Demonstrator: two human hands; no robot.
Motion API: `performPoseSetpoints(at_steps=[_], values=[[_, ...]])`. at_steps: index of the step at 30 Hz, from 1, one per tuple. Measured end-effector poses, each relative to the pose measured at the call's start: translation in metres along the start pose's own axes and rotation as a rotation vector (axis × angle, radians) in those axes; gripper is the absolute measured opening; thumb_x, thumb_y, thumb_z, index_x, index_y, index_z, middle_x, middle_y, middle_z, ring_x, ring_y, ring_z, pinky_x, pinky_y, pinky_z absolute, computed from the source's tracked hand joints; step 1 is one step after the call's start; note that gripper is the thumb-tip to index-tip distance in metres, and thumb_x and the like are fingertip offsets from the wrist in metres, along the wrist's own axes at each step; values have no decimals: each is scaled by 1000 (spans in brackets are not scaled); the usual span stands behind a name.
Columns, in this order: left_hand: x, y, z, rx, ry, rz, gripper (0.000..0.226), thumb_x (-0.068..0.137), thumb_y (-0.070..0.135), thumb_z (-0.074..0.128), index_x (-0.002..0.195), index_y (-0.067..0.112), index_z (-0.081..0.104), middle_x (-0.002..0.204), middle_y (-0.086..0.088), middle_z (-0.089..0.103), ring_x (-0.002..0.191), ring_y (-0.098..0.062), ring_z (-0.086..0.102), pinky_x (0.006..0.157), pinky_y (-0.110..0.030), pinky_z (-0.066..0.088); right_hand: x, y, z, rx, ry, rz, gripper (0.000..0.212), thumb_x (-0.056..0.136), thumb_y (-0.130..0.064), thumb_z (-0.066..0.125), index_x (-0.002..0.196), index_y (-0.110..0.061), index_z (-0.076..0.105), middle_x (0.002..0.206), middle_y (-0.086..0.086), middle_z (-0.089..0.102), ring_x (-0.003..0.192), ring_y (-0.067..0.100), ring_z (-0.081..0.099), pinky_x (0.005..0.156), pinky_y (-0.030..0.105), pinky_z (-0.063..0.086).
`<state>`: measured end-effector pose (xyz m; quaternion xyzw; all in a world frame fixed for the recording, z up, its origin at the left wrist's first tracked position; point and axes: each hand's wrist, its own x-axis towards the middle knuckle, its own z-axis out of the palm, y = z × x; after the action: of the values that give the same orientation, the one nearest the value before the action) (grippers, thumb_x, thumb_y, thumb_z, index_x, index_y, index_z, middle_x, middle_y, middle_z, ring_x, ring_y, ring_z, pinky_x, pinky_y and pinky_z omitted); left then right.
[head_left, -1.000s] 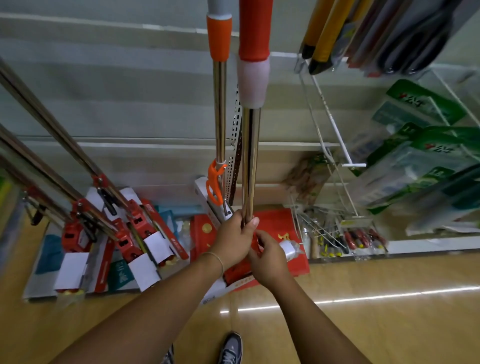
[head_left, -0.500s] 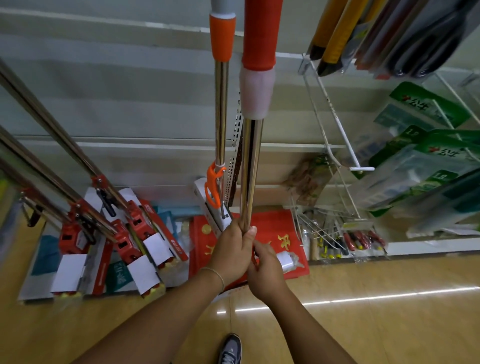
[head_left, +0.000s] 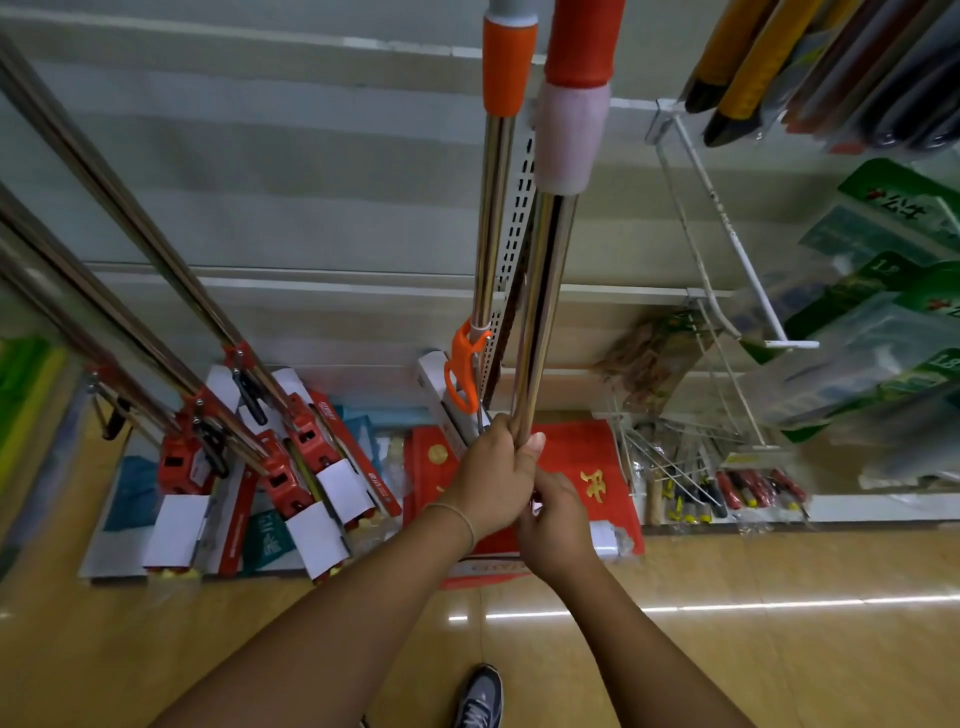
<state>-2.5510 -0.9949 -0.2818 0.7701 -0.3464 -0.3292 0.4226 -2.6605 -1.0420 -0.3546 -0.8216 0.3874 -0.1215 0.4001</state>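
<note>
Centre frame: my left hand (head_left: 493, 478) grips the chrome mop pole (head_left: 543, 312) low on its shaft, with the thumb tip lying against the metal. My right hand (head_left: 558, 527) is curled round the same pole just underneath, touching the left, and a red fitting shows between its fingers. Over the last second the pole's top has drifted slightly right at the upper edge. The plastic-wrapped white end (head_left: 605, 538) beside my right wrist, which I take to be the mop's head, has slid down the frame over the red packet (head_left: 587, 457). I read that as the mop coming away from the display, with the lift only begun. The pole stands almost upright beside the orange-clipped pole (head_left: 491, 223), near it but apart. Both forearms rise from the bottom edge and converge at mid-frame, the left wrist bearing a thin band, the right wrist bent inward under the left.
</note>
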Motion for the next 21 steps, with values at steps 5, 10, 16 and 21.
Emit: performPoseSetpoints(at_steps=[5,10,16,21], values=[[9,-3,-5,-1,-46,60,21,102,34,46,82,25,42,72,5,51,68,-12,55,64,-24,40,9,4,2,-28,45,-25,35,85,-35,50,109,-17,68,80,6,62,70,10,48,58,16,31],[11,-11,-1,-45,3,95,23,98,39,47,88,19,48,77,3,57,75,-17,60,74,-38,51,6,-4,-3,96,60,41,45,77,-45,50,107,-20,72,79,1,66,75,4,55,63,19,42],[11,-19,4,-43,60,121,22,98,34,49,93,13,52,82,-3,64,77,-16,63,70,-30,49,19,8,-33,567,-216,297,35,75,-11,74,109,-11,70,100,23,70,86,22,66,76,38,56],[12,-20,3,-66,76,89,28,96,38,46,92,10,52,81,-6,63,76,-17,62,68,-27,49,78,6,-47,491,-121,397,30,88,3,63,119,1,61,108,17,69,92,21,67,77,37,58]])
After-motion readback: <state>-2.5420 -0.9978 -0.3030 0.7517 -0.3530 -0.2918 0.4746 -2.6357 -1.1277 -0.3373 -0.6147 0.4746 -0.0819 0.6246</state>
